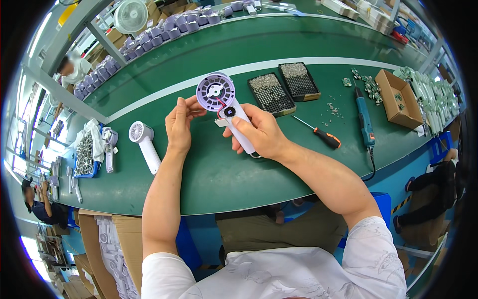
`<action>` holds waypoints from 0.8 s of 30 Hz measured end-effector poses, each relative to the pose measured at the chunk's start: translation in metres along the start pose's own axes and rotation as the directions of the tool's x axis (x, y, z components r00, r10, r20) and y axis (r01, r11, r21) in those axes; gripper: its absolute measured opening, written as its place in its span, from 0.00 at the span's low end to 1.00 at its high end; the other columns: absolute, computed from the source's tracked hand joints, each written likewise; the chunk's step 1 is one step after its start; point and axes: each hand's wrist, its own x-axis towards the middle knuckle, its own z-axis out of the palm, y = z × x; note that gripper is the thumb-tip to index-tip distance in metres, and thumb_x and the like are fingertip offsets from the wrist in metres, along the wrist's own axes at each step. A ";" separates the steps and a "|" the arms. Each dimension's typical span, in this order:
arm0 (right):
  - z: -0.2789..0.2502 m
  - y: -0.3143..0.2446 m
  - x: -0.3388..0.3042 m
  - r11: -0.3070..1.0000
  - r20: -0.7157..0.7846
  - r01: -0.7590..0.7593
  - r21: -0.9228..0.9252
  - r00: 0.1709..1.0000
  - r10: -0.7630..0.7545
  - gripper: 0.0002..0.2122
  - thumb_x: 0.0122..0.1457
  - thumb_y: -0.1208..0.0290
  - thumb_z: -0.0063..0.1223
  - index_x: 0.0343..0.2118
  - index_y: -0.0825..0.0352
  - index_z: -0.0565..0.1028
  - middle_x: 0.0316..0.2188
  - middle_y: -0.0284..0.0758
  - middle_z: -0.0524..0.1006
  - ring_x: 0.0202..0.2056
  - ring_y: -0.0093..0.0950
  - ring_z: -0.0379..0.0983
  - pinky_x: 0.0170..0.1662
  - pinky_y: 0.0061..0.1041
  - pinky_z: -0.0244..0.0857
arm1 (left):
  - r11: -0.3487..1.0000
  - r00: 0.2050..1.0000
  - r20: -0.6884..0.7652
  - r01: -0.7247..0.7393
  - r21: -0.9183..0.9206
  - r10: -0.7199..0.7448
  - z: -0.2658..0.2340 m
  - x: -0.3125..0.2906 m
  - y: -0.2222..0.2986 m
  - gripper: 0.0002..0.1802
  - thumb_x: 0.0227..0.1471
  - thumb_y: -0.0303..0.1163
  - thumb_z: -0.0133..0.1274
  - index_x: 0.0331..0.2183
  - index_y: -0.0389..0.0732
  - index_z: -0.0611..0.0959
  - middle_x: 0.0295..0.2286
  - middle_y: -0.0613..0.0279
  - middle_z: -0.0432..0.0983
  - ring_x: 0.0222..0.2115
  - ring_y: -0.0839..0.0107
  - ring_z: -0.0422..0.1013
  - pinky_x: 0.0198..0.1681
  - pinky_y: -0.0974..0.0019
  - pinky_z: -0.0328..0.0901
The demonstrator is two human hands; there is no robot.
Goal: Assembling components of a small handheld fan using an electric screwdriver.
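My right hand is wrapped round the pale lilac handle of a handheld fan, its thumb lying across the handle below a round black display. The fan's round head is uncovered, with a ring of slots, a white centre piece and red and dark wires running down to the handle. A small white tab sticks out beside the wires. My left hand is raised at the left of the fan head, fingers loosely bent and apart, fingertips close to the rim; whether they touch it I cannot tell. A second handheld fan lies to the left.
On the green bench, two black trays of small metal parts sit beyond my right hand. Right of them are a screwdriver, loose screws, a teal electric screwdriver and a cardboard box. A blue bin stands left.
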 end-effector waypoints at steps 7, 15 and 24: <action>-0.001 0.002 0.000 1.000 -0.002 0.024 0.011 1.000 -0.024 0.14 0.68 0.68 0.42 0.47 0.74 0.69 0.32 0.39 0.78 0.23 0.21 0.75 0.25 0.22 0.73 | 1.000 1.000 0.006 0.002 0.014 -0.002 -0.001 0.001 -0.002 0.33 0.69 0.50 0.34 0.48 0.27 0.79 0.36 0.54 0.81 0.38 0.68 0.76 0.44 0.64 0.70; -0.001 0.000 0.001 1.000 -0.005 0.019 0.010 1.000 -0.019 0.13 0.68 0.68 0.42 0.47 0.74 0.69 0.31 0.39 0.78 0.23 0.21 0.75 0.25 0.22 0.73 | 1.000 1.000 0.013 0.012 0.013 -0.012 0.000 0.000 -0.002 0.33 0.69 0.50 0.34 0.48 0.27 0.79 0.36 0.54 0.81 0.38 0.68 0.76 0.44 0.64 0.70; -0.001 0.002 -0.001 0.999 0.009 0.042 0.027 0.999 -0.042 0.13 0.67 0.68 0.42 0.46 0.73 0.69 0.32 0.39 0.78 0.23 0.21 0.75 0.25 0.22 0.73 | 1.000 1.000 0.029 0.013 -0.006 -0.013 0.000 0.000 -0.002 0.33 0.69 0.50 0.34 0.48 0.27 0.79 0.36 0.54 0.81 0.38 0.67 0.76 0.43 0.64 0.70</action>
